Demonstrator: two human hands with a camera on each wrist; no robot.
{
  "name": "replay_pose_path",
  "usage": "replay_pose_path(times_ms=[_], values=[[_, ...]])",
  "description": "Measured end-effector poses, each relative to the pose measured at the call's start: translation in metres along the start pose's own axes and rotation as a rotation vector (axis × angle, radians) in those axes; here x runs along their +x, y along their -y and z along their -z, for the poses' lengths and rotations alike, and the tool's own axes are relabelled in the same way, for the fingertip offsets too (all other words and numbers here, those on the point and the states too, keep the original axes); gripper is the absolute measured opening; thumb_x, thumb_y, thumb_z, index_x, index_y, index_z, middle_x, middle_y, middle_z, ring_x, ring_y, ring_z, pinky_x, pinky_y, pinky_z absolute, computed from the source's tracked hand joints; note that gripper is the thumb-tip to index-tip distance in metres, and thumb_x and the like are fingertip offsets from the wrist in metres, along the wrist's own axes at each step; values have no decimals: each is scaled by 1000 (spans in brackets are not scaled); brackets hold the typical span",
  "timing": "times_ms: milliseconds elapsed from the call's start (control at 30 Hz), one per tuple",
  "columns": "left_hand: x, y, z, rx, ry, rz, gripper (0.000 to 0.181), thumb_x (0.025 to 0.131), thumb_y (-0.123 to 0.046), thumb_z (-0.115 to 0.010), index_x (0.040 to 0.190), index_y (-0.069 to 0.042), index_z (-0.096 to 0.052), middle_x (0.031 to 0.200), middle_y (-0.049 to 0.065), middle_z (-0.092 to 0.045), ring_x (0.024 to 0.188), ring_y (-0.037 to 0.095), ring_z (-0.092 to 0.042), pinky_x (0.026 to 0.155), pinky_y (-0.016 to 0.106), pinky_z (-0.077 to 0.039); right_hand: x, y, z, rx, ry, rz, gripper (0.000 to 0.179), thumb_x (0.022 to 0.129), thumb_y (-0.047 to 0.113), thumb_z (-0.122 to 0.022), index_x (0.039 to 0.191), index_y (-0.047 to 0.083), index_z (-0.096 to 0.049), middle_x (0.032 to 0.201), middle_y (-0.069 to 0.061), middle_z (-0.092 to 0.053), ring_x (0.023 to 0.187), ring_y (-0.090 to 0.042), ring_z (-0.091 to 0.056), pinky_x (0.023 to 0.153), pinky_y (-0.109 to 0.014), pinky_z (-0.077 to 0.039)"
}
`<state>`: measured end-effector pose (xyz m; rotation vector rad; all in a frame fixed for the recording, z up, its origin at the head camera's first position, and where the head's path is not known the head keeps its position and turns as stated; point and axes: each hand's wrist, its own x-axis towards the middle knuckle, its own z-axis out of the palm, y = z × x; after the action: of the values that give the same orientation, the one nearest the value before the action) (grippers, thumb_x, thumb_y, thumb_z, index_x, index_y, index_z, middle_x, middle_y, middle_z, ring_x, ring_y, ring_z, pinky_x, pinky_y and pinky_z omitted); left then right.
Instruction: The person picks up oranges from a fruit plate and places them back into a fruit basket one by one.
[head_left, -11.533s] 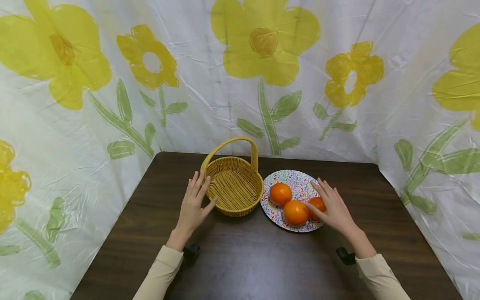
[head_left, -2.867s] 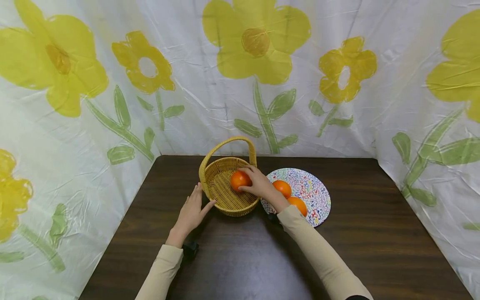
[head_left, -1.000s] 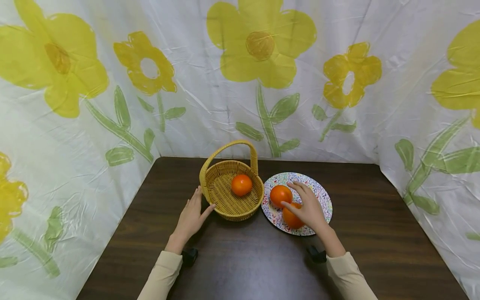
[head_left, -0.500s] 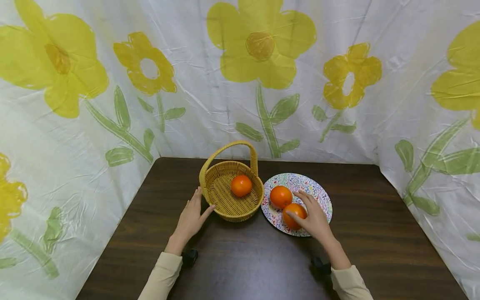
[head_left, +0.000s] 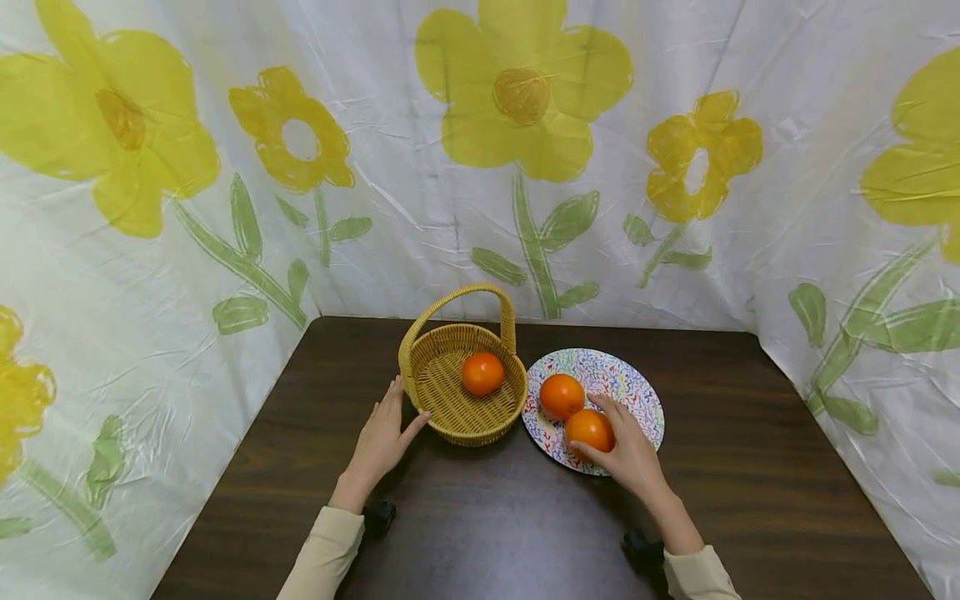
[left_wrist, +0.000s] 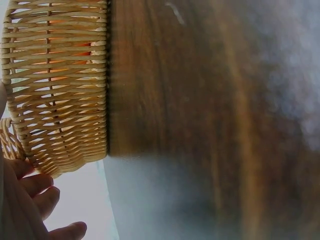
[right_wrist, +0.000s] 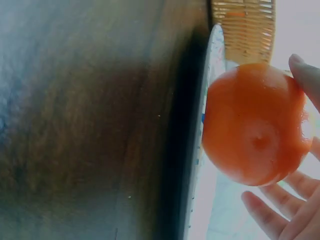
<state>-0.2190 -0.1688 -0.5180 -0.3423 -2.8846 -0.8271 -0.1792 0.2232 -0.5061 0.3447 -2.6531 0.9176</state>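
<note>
On the multicoloured patterned plate [head_left: 637, 392] lie two oranges. My right hand [head_left: 630, 454] is round the nearer orange [head_left: 588, 430], its thumb on the near side and the fingers beyond. In the right wrist view this orange [right_wrist: 255, 125] sits at plate level, thumb at its edge and the other fingers spread behind it. The other orange [head_left: 562, 396] lies just beyond. A third orange [head_left: 482, 373] is inside the yellow wicker basket [head_left: 468, 435]. My left hand [head_left: 381, 437] rests against the basket's left side with straight fingers; the left wrist view shows fingertips [left_wrist: 42, 187] beside the weave.
The basket's tall arched handle [head_left: 457, 293] rises over its middle. Basket and plate stand side by side on a dark wooden table [head_left: 480, 517]. A white curtain with yellow flowers [head_left: 390, 208] hangs behind the table's far edge.
Earlier, all three oranges were on the plate; my right hand put one into the basket and came back. In the last second it has moved down round the nearer orange. The left hand stays put.
</note>
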Motion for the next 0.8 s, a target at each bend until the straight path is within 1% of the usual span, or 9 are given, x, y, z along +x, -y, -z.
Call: replay_pose_path(times_ms=[100, 200, 300, 567, 800], values=[[0, 0, 0, 0, -2, -3, 84, 92, -57, -41, 150, -6, -5, 155, 13, -11, 142, 27, -15, 111, 53, -19, -2, 1, -2, -15, -6, -3, 71, 71, 41, -79, 131, 16, -52, 131, -10, -49, 114, -32, -50, 79, -53, -50], [0, 0, 0, 3, 1, -3, 84, 92, -57, -40, 150, -7, -5, 155, 12, -10, 142, 28, -15, 111, 52, -19, -4, 2, -3, -39, -13, -11, 71, 70, 45, -78, 130, 18, -52, 124, -7, -52, 106, -28, -54, 73, -49, -52], [0, 1, -1, 7, 2, -3, 84, 92, -58, -39, 150, -7, -5, 155, 12, -10, 142, 28, -16, 112, 52, -19, -6, 2, -4, -58, -23, -18, 72, 70, 48, -77, 131, 20, -52, 116, -5, -54, 99, -25, -56, 70, -46, -52], [0, 1, -1, -5, -7, -10, 83, 93, -57, -40, 150, -6, -6, 155, 12, -10, 142, 28, -16, 111, 53, -19, -7, 2, -4, -43, -33, -19, 71, 70, 47, -77, 130, 19, -52, 114, -5, -55, 96, -24, -56, 72, -45, -52], [0, 0, -1, 3, -5, -9, 84, 92, -58, -40, 150, -6, -7, 155, 13, -11, 142, 28, -16, 111, 53, -19, -7, 6, -2, -45, -35, -10, 66, 71, 46, -77, 126, 18, -55, 112, -4, -55, 95, -22, -56, 71, -43, -52]])
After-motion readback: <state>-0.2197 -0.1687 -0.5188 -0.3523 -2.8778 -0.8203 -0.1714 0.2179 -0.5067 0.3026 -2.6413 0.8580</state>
